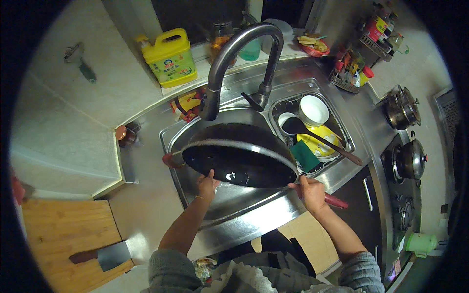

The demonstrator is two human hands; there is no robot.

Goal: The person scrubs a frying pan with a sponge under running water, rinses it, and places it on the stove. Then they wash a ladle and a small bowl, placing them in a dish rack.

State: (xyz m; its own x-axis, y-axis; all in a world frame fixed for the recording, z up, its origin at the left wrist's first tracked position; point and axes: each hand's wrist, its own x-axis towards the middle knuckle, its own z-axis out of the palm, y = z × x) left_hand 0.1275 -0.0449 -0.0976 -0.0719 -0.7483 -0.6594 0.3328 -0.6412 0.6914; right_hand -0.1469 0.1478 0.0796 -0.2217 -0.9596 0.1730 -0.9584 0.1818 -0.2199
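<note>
Over the steel sink basin (220, 207) a dark wok (242, 164) is tipped on its side, its shiny black inside facing me. My left hand (207, 186) pinches the near rim, thumb against the inside and fingers partly hidden. On the right, my right hand (310, 192) is closed around the base of the wok's long red handle (336, 201). A short red-ended grip (170, 160) sticks out from the opposite side. The curved metal faucet (242, 40) arches above, its spout end just behind the wok; no stream of water is visible.
A smaller basin with a wire rack (339, 126) holds white bowls (314, 110), a yellow dish (320, 137), a green scouring pad (305, 155) and a dark ladle (326, 143). A cleaver (113, 255) overlaps the cutting board (69, 234) at left. Pots (412, 159) stand right.
</note>
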